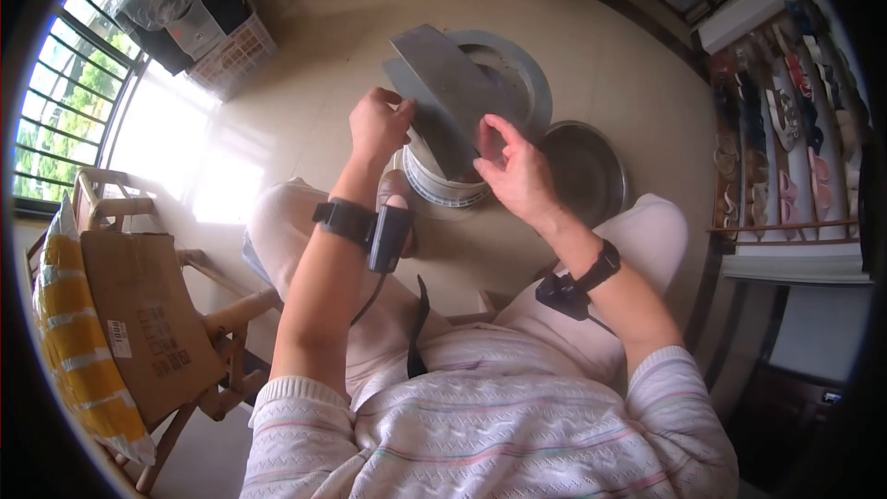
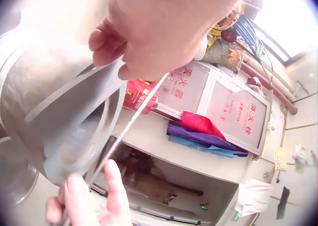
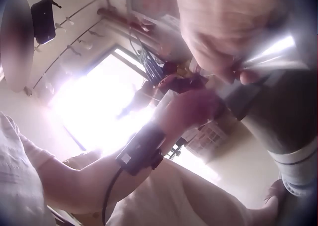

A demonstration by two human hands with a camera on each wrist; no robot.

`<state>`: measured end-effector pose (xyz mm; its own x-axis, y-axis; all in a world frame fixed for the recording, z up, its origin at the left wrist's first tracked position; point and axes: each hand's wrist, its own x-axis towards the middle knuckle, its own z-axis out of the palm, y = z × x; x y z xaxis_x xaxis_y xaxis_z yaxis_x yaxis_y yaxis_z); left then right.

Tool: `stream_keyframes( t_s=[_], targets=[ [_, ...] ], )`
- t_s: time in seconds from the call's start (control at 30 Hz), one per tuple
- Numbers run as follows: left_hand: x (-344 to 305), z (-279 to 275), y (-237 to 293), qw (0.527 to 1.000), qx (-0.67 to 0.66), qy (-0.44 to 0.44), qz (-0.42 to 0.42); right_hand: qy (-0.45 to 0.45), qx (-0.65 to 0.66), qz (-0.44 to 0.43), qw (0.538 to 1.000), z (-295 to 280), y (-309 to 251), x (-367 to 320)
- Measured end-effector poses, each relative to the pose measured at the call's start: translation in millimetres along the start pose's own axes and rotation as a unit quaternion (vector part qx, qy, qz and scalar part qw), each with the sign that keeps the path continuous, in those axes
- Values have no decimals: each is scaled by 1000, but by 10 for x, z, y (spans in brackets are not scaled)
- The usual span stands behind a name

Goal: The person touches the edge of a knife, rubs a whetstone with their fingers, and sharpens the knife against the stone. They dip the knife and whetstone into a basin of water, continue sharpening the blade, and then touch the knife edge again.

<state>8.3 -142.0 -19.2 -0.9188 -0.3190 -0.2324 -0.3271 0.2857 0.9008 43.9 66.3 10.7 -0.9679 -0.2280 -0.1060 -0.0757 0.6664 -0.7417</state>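
A flat grey piece [image 1: 443,69] with a second grey sheet beside and partly under it is held tilted over a white bucket [image 1: 434,187]. My left hand [image 1: 377,127] pinches the left edge between thumb and curled fingers. On the other side, my right hand [image 1: 519,176] pinches an edge with thumb and index finger. The left wrist view shows the left hand [image 2: 154,27] above, the right hand [image 2: 94,201] below, and a thin pale edge running between them, beside a broad grey surface [image 2: 74,104]. How the two pieces join, I cannot tell.
A round grey rim [image 1: 538,83] lies behind the pieces, and a metal basin [image 1: 582,176] stands on the floor at right. Shoe shelves [image 1: 785,236] line the right side. At left are a chair with a cardboard box [image 1: 139,305] and a loaded basket [image 1: 236,55].
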Motion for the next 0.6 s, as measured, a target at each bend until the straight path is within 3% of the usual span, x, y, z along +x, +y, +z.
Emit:
stream_keyframes(
  t_s=[0.07, 0.13, 0.2, 0.23, 0.27, 0.33, 0.4, 0.47, 0.53, 0.6],
  targets=[
    [-155, -68, 32, 999, -21, -22, 25, 1, 24, -30, 999, 127, -64, -10],
    [-429, -92, 147, 950, -238, -194, -60, 19, 55, -90, 994, 324, -146, -26],
    [-524, 3, 38, 963, -214, -161, -27, -6, 16, -80, 997, 463, -301, -66],
    [-462, -17, -54, 965, -220, -132, -60, -8, 34, -89, 995, 538, -373, -103],
    [-430, -76, -164, 927, -319, -193, -50, -9, 50, -98, 994, 609, -427, -144],
    [-407, -188, -209, 904, -375, -191, -77, -16, 55, -136, 989, 725, -506, -180],
    [-402, -298, -233, 899, -382, -188, -102, -150, 46, -101, 982, 540, -631, -227],
    [-422, -356, -246, 902, -367, -184, -134, -256, -66, -142, 954, 336, -715, -105],
    [-467, -354, -228, 891, -393, -167, -152, -225, -114, -178, 951, 203, -787, 32],
    [-423, -317, -367, 863, -420, -236, -149, -122, -123, -272, 947, 199, -805, 259]
  ],
)
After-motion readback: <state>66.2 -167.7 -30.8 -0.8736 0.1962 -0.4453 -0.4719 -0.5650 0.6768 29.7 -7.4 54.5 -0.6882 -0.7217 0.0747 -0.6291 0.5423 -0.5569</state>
